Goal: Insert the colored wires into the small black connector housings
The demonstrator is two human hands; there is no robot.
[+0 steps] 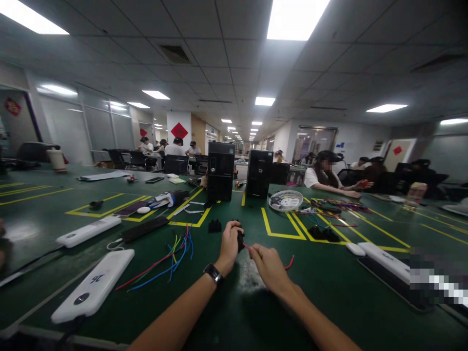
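Note:
My left hand point(229, 243), with a black watch on its wrist, is closed round a small black connector point(240, 239) held just above the green table point(329, 287). A short red wire point(289, 263) is pinched in my right hand point(268, 265), and its near end meets the connector. The wire's far end curls out to the right of that hand. A bundle of loose blue, red and yellow wires point(171, 258) lies on the table to the left of my left hand. Another small black connector point(215, 225) sits just beyond it.
Two white power banks point(95, 286) point(88, 231) lie at the left, and a black strip point(144, 229) lies beside them. Two black computer towers point(221, 171) point(259, 174) stand at the back, next to a white round basket point(285, 200). A person point(325, 176) sits at the right with coloured wires; others sit further back.

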